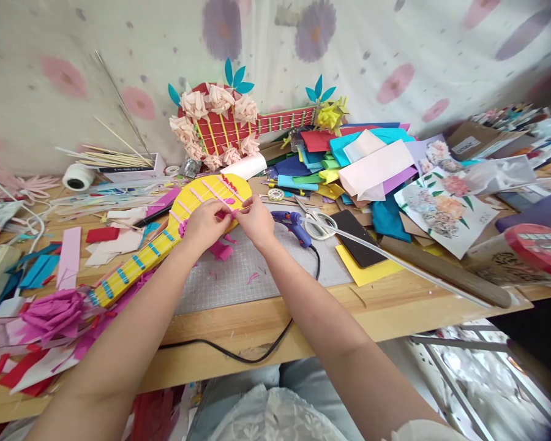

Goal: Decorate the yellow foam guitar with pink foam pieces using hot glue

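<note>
A yellow paper guitar (165,239) with pink strings and blue frets lies slanted across the grey cutting mat (257,275). My left hand (205,224) rests on its body, fingers closed on a small pink paper piece (224,214). My right hand (257,220) meets it from the right and pinches the same pink piece. More pink scraps (220,250) lie on the mat just below both hands.
A blue glue gun (291,223) with a black cord lies right of my hands, beside scissors (319,225) and a black phone (357,236). A red paper guitar (224,125) leans on the wall. Coloured paper piles (362,159) fill the right; pink flower (55,312) and scraps lie left.
</note>
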{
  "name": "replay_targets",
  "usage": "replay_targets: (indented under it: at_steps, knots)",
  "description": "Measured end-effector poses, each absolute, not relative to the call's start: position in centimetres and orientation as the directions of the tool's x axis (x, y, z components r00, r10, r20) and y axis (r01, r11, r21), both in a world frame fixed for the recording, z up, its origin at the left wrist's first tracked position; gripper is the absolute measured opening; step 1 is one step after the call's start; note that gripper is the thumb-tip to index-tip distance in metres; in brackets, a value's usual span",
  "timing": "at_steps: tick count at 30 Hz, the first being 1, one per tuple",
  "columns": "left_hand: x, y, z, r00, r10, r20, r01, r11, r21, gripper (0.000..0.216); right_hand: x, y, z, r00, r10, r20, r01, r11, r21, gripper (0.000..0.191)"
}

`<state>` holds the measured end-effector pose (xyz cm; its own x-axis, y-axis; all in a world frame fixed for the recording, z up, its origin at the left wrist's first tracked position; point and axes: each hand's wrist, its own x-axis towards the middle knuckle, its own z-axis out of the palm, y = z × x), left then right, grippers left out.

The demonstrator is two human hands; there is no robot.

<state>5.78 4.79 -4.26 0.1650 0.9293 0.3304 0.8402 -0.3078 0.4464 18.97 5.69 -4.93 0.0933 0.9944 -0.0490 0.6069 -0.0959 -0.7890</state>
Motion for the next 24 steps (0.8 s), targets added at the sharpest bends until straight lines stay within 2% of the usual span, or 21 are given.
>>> replay_targets:
  at_steps: [9,16,20,24]
  knots:
    - [5.6,4.9,-4.5,0.16,0.927,0.341,0.844,-0.307,0.439,0.017,20.1,6.8,-5.7,0.005,0.996,-0.092,0.467,-0.084,-0.88,0.024]
    - [6.1,4.8,-3.5,0.162,0.947,0.279,0.843,-0.28,0.458,0.02,21.0,6.7,-6.1,-0.154,0.985,0.077,0.513,0.147,-0.846,0.025]
    - [6.3,5.2,-3.0,0.207,0.955,0.213,0.833,-0.286,0.474,0.036,20.8,6.2,-5.8,-0.165,0.985,0.047,0.532,0.129,-0.837,0.028]
    - [6.1,6.0,-3.0,0.291,0.942,0.168,0.817,-0.336,0.469,0.04,20.7,6.2,-5.6,-0.183,0.983,-0.003,0.456,0.082,-0.886,0.031]
